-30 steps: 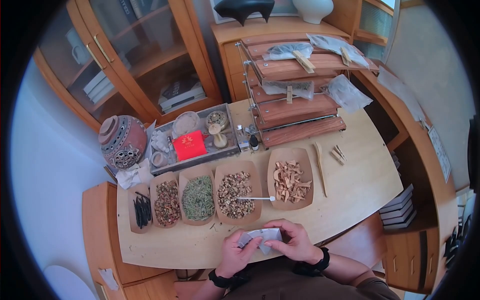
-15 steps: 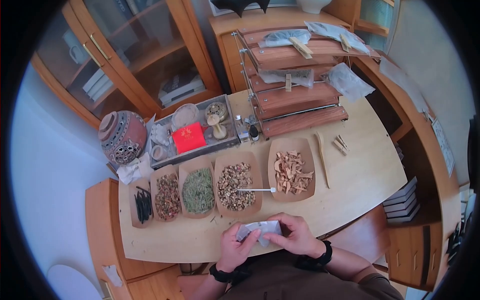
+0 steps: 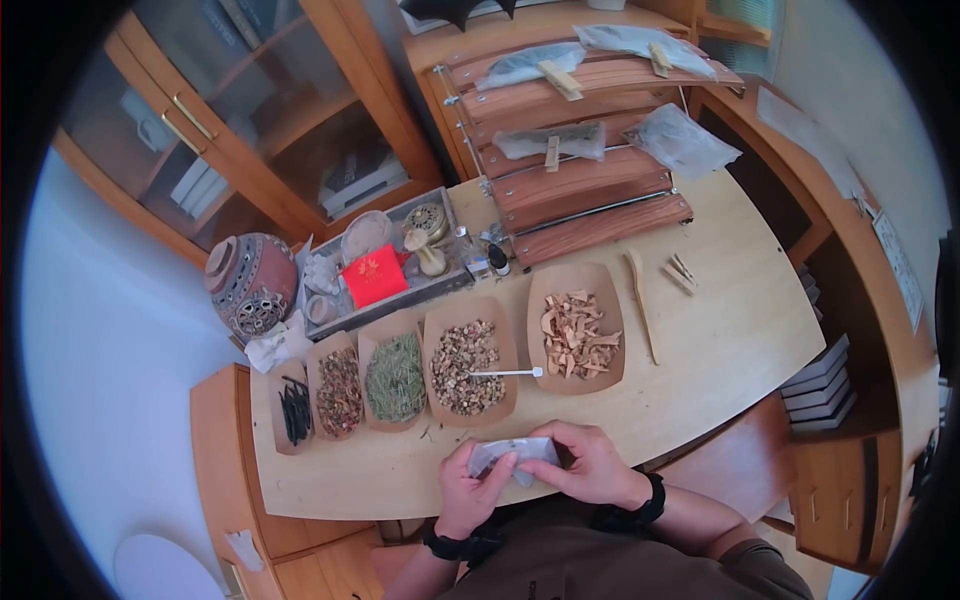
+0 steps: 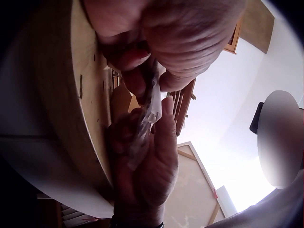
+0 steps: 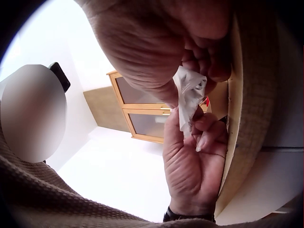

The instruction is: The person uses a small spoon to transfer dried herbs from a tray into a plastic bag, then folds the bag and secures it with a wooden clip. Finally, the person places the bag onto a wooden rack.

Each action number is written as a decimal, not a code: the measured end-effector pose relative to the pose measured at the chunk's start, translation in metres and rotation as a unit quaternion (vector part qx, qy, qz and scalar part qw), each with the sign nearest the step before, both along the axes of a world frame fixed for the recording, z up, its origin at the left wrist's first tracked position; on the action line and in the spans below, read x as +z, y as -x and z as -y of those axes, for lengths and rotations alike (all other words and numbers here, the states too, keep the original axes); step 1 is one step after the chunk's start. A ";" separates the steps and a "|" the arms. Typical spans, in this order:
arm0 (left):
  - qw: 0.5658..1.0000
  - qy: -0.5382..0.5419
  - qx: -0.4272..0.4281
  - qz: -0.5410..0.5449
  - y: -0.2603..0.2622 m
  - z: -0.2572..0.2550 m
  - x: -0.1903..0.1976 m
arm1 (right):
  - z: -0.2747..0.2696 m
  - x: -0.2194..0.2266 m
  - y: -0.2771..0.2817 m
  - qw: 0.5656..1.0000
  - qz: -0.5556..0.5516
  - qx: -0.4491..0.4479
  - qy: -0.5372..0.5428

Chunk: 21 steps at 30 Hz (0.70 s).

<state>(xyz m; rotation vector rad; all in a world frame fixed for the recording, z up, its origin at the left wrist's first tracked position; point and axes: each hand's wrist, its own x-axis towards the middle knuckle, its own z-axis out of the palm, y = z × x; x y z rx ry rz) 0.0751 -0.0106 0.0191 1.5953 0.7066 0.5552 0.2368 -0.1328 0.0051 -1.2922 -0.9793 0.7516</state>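
A small translucent packet [image 3: 512,455] is held between both hands at the table's front edge. The left hand [image 3: 472,494] pinches its left side, thumb on the near face; the right hand [image 3: 592,467] pinches its right side with thumb and fingers. In the left wrist view the packet [image 4: 154,102] looks thin and creased, the left hand [image 4: 175,33] above it and the right hand [image 4: 147,175] below. The right wrist view shows the packet [image 5: 189,97] crumpled white between the fingers. Its contents cannot be made out.
Paper trays of dark pods [image 3: 295,409], mixed dried bits [image 3: 339,393], green herb [image 3: 395,378], chopped pieces [image 3: 466,368] and wood-like chips [image 3: 578,335] stand beyond the hands. Behind are a wooden rack [image 3: 590,190], a grey tray [image 3: 450,285] and a patterned jar [image 3: 250,285].
The head view has shifted, so the rack and far furniture sit higher in it. Both hands keep their grip on the packet, with only slight finger movement.
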 end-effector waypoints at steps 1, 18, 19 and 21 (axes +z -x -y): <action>1.000 -0.005 -0.004 0.000 0.000 0.000 0.000 | 0.000 0.000 0.001 1.000 -0.012 0.003 0.002; 0.997 -0.060 -0.035 0.011 -0.004 0.000 0.001 | 0.005 -0.002 0.001 1.000 0.023 -0.019 -0.005; 0.998 -0.056 -0.032 0.012 -0.002 -0.001 -0.002 | 0.005 -0.003 0.002 0.999 0.019 -0.028 -0.012; 0.999 -0.016 -0.034 0.017 -0.001 -0.002 -0.010 | 0.004 0.000 0.002 0.999 0.017 -0.036 -0.014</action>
